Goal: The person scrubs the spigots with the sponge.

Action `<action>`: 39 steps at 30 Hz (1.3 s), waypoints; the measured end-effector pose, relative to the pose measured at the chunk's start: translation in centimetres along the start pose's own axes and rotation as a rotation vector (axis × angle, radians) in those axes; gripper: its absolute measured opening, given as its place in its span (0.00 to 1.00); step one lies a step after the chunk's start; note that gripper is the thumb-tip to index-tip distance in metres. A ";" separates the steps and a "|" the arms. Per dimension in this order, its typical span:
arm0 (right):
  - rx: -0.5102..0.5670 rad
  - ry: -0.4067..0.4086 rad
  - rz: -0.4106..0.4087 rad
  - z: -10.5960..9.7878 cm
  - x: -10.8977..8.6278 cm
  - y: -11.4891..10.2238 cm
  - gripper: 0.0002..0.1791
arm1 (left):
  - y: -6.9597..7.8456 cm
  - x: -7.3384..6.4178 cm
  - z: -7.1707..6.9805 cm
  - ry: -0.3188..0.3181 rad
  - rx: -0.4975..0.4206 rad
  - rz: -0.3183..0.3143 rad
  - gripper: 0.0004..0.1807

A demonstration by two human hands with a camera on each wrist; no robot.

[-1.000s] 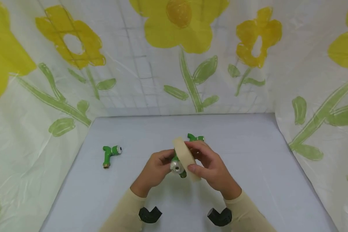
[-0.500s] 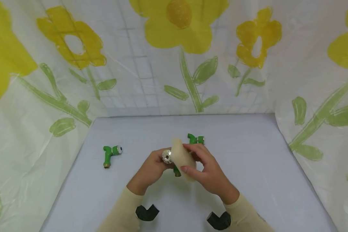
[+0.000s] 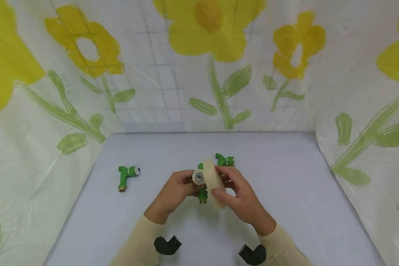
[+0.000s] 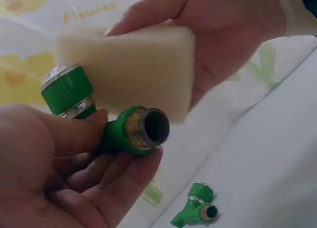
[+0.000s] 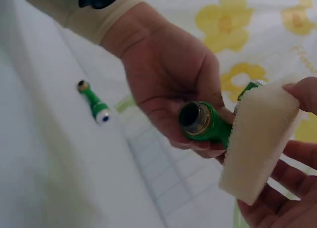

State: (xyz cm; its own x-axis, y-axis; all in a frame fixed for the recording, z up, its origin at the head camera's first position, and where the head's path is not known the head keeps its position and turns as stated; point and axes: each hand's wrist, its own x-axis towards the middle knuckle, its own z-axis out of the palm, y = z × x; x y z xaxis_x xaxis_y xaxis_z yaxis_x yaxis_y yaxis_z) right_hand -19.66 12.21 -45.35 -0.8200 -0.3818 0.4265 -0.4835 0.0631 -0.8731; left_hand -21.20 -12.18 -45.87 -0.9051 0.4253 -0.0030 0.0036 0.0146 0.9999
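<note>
My left hand (image 3: 171,192) grips a green tap (image 3: 203,194) with its thumb and fingers in the middle of the head view. This tap has a ribbed green knob (image 4: 69,92) with a silver cap and a brass threaded end (image 4: 151,126) facing the left wrist camera. A cream sponge block (image 3: 212,183) is pinched between the thumb and fingers of my right hand (image 3: 246,194). The sponge lies along the tap's side, right at the knob; in the right wrist view the sponge (image 5: 260,139) hides part of the tap.
On the white table (image 3: 286,184), a second green tap (image 3: 123,177) lies to the left. Another green tap (image 3: 224,159) lies behind my right hand. A white sheet painted with yellow flowers (image 3: 206,29) encloses the table at the back and sides.
My left hand has turned the tap, so its silver-capped knob has risen and shifted left while the threaded end now points toward me. The sponge has stayed beside the tap, shifting only slightly.
</note>
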 end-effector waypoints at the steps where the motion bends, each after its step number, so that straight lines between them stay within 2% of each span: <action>1: 0.013 0.005 -0.020 -0.1 0.1 0.0 0.32 | 0.0 0.1 0.1 0.005 -0.023 -0.015 0.16; 6: 0.103 0.046 -0.108 -0.4 1.0 -0.4 0.34 | 0.3 0.2 0.9 -0.054 -0.093 -0.082 0.17; 9: 0.092 0.051 -0.096 -0.4 0.7 -0.3 0.35 | 0.5 0.1 0.8 0.003 -0.118 -0.076 0.17; 11: 0.052 0.053 -0.093 -0.4 0.3 0.0 0.37 | 0.6 0.0 0.7 0.059 -0.154 -0.067 0.17; 13: 0.011 0.064 -0.118 -0.5 0.1 0.1 0.39 | 0.5 0.0 0.7 0.063 -0.218 -0.070 0.16; 18: -0.147 0.127 -0.291 -0.5 0.6 0.1 0.37 | 0.2 0.1 1.3 -0.063 -0.405 -0.108 0.10; 20: -0.242 0.168 -0.360 -0.5 0.7 0.4 0.35 | 0.2 0.0 1.4 -0.066 -0.460 -0.111 0.09; 24: -0.386 0.275 -0.451 -0.3 0.8 1.4 0.32 | 0.5 -0.1 1.3 -0.001 -0.529 -0.095 0.08; 27: -0.448 0.332 -0.519 0.1 1.0 1.7 0.27 | 0.5 0.1 1.7 0.017 -0.552 -0.110 0.09; 30: -0.497 0.354 -0.602 0.5 1.4 1.3 0.26 | 0.5 0.2 2.3 0.048 -0.534 -0.126 0.09; 32: -0.526 0.366 -0.630 0.6 1.6 1.2 0.26 | 0.6 0.2 2.7 0.115 -0.490 -0.118 0.07; 34: -0.551 0.383 -0.596 0.5 1.6 1.4 0.25 | 0.8 0.2 2.9 0.211 -0.429 -0.084 0.05; 37: -0.539 0.384 -0.482 0.6 1.1 2.0 0.28 | 1.3 0.1 2.9 0.350 -0.324 -0.029 0.08; 39: -0.497 0.365 -0.420 0.7 0.8 2.2 0.32 | 1.4 0.1 2.8 0.402 -0.259 0.000 0.12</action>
State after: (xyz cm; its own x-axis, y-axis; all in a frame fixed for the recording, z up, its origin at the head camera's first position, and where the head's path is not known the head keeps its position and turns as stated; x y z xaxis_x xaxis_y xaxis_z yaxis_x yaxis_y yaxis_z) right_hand -21.11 11.41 -47.08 -0.5432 -0.1403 0.8278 -0.7892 0.4220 -0.4463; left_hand -20.12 -9.61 -44.48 -0.9980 0.0411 -0.0484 -0.0567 -0.2334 0.9707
